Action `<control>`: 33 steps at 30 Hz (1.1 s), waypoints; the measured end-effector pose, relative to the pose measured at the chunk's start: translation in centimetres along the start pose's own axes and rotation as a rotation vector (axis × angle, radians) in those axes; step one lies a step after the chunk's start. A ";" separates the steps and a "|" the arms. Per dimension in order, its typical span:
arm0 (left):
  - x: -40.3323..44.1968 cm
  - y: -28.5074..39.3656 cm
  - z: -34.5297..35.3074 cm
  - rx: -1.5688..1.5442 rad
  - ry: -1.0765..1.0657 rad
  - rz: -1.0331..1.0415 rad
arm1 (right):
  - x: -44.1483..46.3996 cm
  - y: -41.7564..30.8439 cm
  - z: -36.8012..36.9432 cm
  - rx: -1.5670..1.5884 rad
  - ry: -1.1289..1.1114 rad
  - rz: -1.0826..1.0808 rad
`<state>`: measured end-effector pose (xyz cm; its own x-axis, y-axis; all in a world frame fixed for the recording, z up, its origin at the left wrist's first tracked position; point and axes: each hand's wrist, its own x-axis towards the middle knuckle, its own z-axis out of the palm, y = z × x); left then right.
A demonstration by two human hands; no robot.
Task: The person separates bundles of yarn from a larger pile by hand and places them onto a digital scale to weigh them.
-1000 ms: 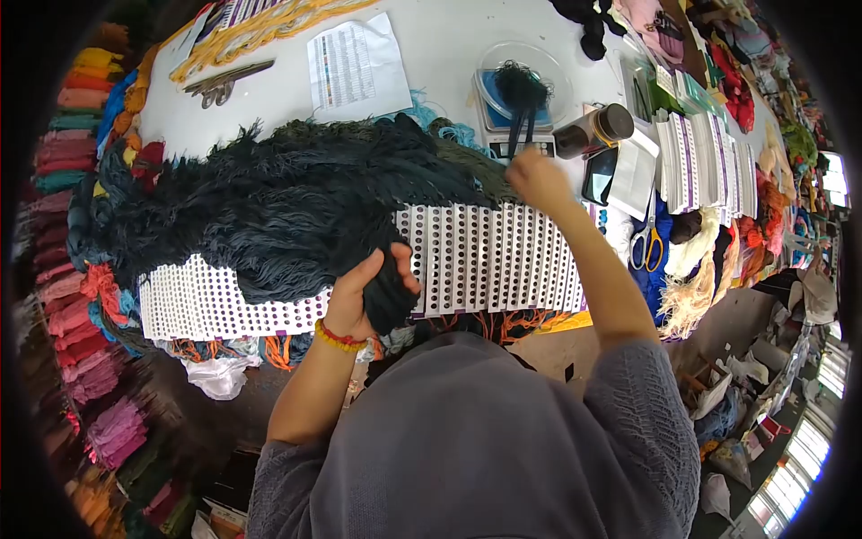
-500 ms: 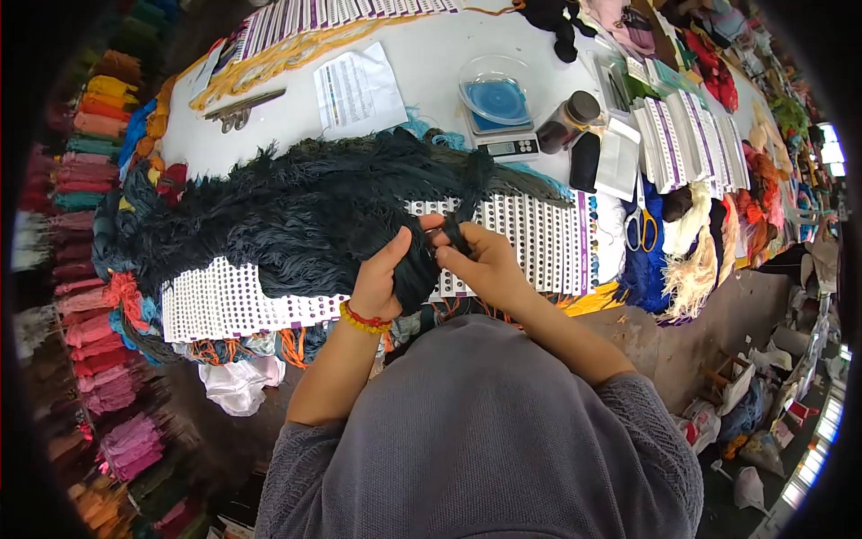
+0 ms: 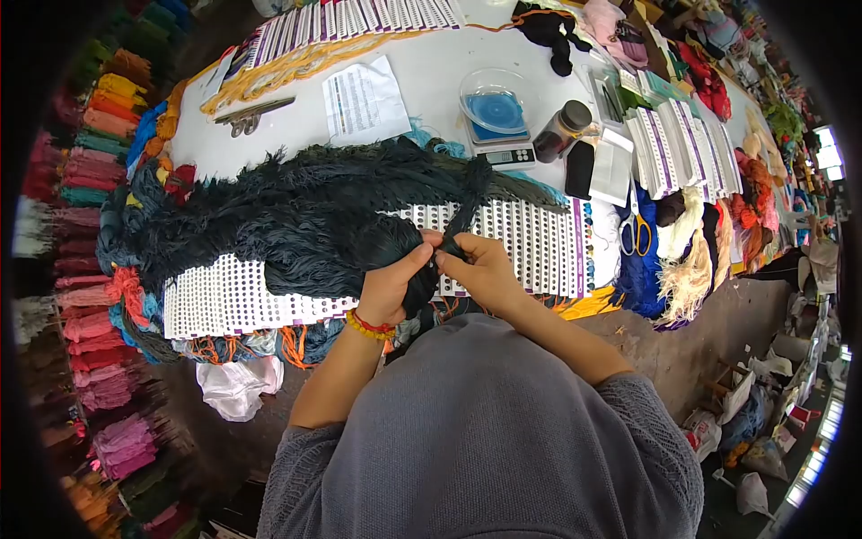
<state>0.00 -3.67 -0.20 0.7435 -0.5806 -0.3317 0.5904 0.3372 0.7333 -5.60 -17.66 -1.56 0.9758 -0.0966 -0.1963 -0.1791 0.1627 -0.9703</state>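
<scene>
A large heap of dark green-black yarn [image 3: 314, 207] lies across rows of white punched cards [image 3: 530, 234]. My left hand [image 3: 395, 286], with red and yellow bands at the wrist, is closed round a bunch of this yarn at the heap's right end. Close beside it, my right hand [image 3: 480, 268] pinches a thinner dark strand [image 3: 469, 202] that runs up from the fingers. The fingertips of both hands nearly meet. Beyond the hands stands a digital scale [image 3: 507, 155] with a clear round bowl [image 3: 496, 101] on its blue top.
A dark-lidded jar [image 3: 563, 130] and a black phone-like object [image 3: 580, 171] are right of the scale. Scissors [image 3: 637, 232] lie over blue yarn [image 3: 636, 278]. Printed paper [image 3: 365, 101] and metal clips [image 3: 251, 117] lie farther back. More cards [image 3: 678, 148] stand at the right.
My right hand has come back from the scale to my left hand, bringing the dark strand off the bowl. Since half a second ago, both hands have barely moved.
</scene>
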 end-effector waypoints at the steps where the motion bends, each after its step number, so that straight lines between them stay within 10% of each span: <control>1: 0.0 -0.1 -0.1 0.026 0.025 0.021 | -0.2 -0.5 0.1 -0.033 0.011 0.009; 21: -0.1 -0.3 -1.0 0.100 0.059 0.055 | -0.1 0.0 1.2 -0.190 0.166 -0.049; 28: 0.4 1.0 -2.0 -0.234 -0.122 -0.092 | 0.7 -2.0 -1.3 0.608 -0.189 0.400; 33: 0.3 0.9 -4.5 -0.699 -0.564 -0.133 | 3.6 -4.6 -7.1 0.914 -0.056 -0.161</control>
<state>2.12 -0.18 -2.32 0.5005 -0.8614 0.0870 0.8529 0.5078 0.1213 -2.20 -25.72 1.21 0.9891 -0.1418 -0.0387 0.1047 0.8643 -0.4920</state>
